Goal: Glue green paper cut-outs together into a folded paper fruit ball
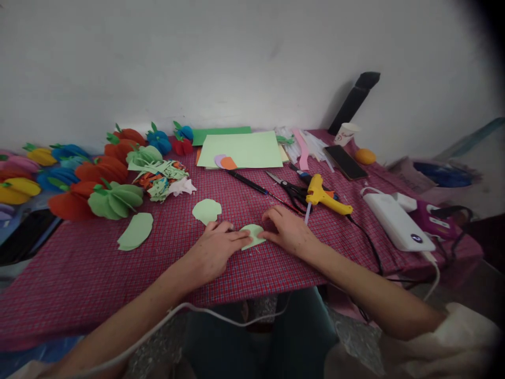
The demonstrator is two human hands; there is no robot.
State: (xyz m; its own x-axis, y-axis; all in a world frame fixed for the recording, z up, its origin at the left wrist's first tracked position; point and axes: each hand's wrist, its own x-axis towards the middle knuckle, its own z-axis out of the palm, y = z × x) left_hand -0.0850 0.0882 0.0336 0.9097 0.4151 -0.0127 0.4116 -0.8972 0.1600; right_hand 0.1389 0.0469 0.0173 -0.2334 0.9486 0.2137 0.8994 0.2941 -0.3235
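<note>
Both hands are set to one small light green piece (254, 231), which lies on the desk (165, 279) near its front edge, between them. By the left hand (211, 246) the piece is held down with outstretched fingers, the hand unclenched; by the right hand (290, 227) its far side is touched with bent fingers, and whether it is pinched there cannot be told. If the fingers were pressed unevenly, the thin piece could be creased off line or slid on the checked cloth. The right hand could also be knocked against the yellow glue gun (327, 197), whose pale stick (307, 213) is pointed towards it; whether the gun is hot cannot be seen. Just beyond that hand, reach is hampered by black-handled scissors (294, 193), and the gun's cord (369, 239) is trailed over the edge beside the right forearm. A white cable (236, 322) is slung below the desk and could be snagged by the left arm. Further off, crumpled scraps (160, 181), stacked green sheets (242, 150) and layered pumpkin shapes (116, 200) are spread along the back and left.
</note>
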